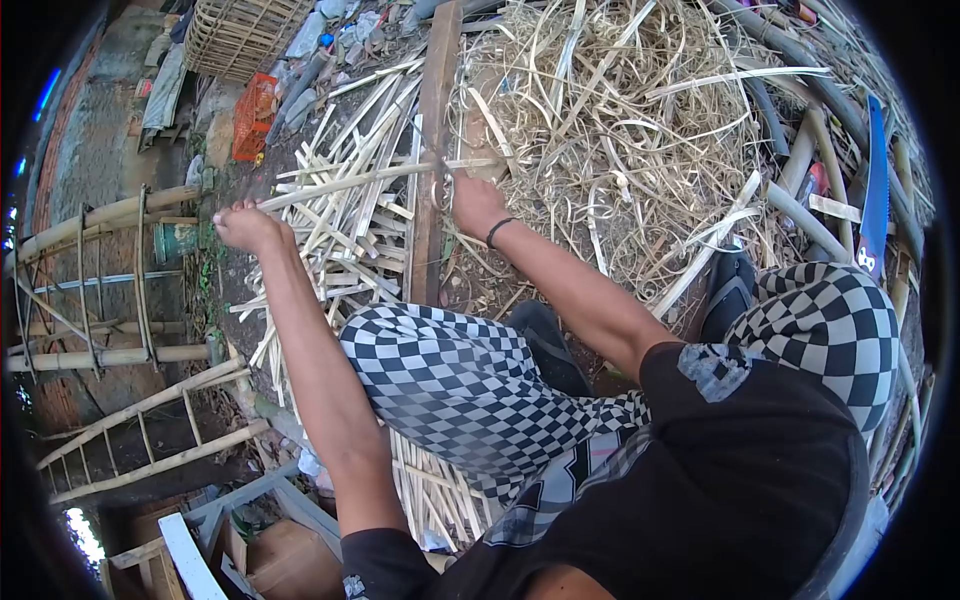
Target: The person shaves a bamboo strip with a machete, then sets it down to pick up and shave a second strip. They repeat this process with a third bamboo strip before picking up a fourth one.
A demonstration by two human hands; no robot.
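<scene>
Here, both hands (250, 228) gripping bamboo strip (345, 184)

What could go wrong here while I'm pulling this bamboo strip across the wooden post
The left hand grips the bamboo strip bare, so its edge may cut or splinter the skin. The right hand presses where the strip meets the wooden post; a slip might nick its fingers. Loose shavings could snag the strip.

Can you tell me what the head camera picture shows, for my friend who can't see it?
A seated person's left hand and right hand hold a long bamboo strip across an upright wooden post. Cut strips and pale shavings cover the ground.
</scene>
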